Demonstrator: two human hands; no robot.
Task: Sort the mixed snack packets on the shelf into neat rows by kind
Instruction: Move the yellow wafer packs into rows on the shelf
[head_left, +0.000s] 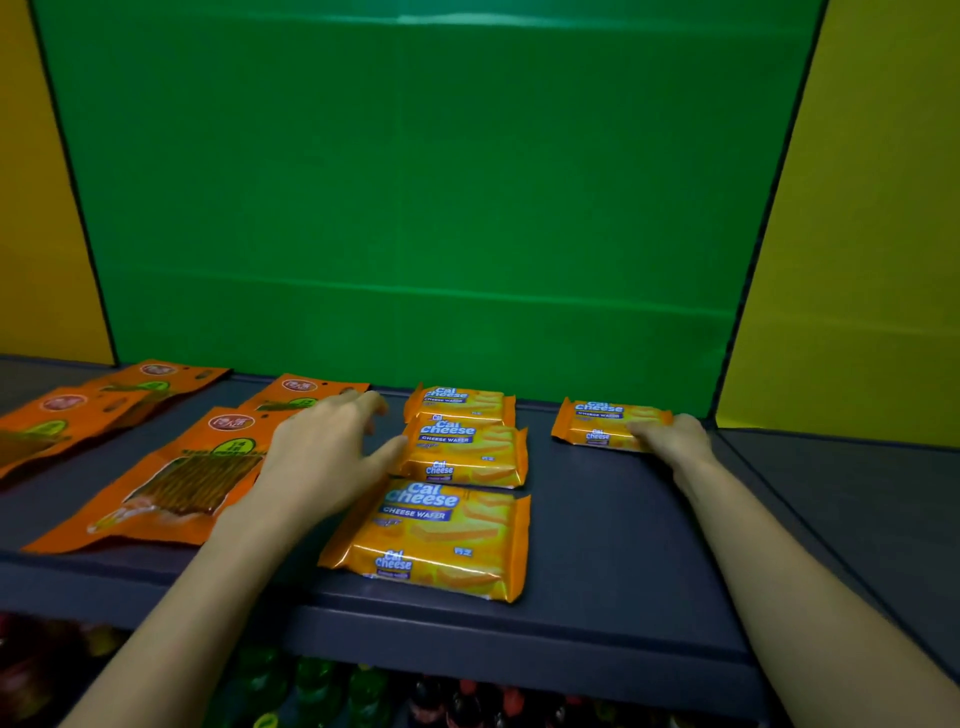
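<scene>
Three yellow Cal Cheese wafer packets lie in a column on the dark shelf (597, 519): a far one (462, 402), a middle one (467, 452) and a near one (436, 540). A fourth wafer packet (597, 422) lies apart at the right. My right hand (672, 439) holds its right end. My left hand (324, 452) hovers with spread fingers between the orange stick-snack packets and the wafer column, its thumb touching the middle wafer packet. Orange stick-snack packets lie at the left, one large (171, 483) near my left hand, another (306, 392) behind it.
Two more orange packets (67, 415) overlap at the far left. A green back panel (415, 208) and yellow side walls close the shelf. Bottles (322, 686) stand on the level below the shelf's front edge.
</scene>
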